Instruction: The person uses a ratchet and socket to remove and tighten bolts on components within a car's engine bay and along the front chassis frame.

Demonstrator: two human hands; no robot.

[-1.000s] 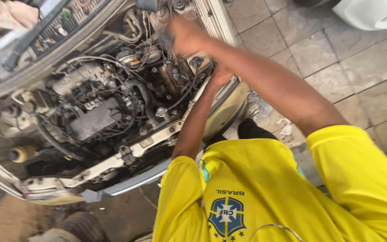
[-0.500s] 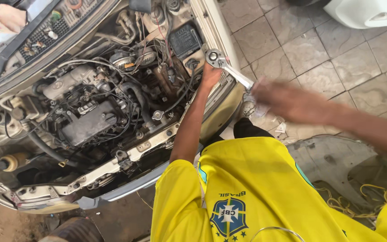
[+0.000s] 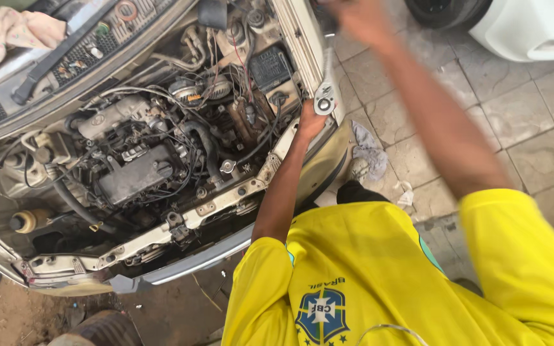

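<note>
So, the person in the yellow shirt (image 3: 367, 269) was leaning over the open engine bay (image 3: 155, 154) of a silver car, standing at its side by the fender (image 3: 302, 38). The left hand (image 3: 309, 123) was down at the fender edge, fingers closed on the head end of a chrome ratchet wrench (image 3: 325, 96). Its handle pointed up along the fender lip, right beside the black box (image 3: 270, 67) in the corner of the bay.

The right hand (image 3: 360, 19) was raised toward the top of the frame, above the handle and not touching it. It was too blurred for me to tell whether it was open or closed.

My read: this was the bit where the wrench gets seated at the fender edge, with one hand steadying the head. I couldn't see any bolt under it, though. The next move would need the free hand on the handle and the head kept square, since there were loose wires (image 3: 242, 70) close by to snag.

A grey rag (image 3: 370, 148) lay on the paving just beside the car, and a white car (image 3: 533, 29) sat well apart at top right.
</note>
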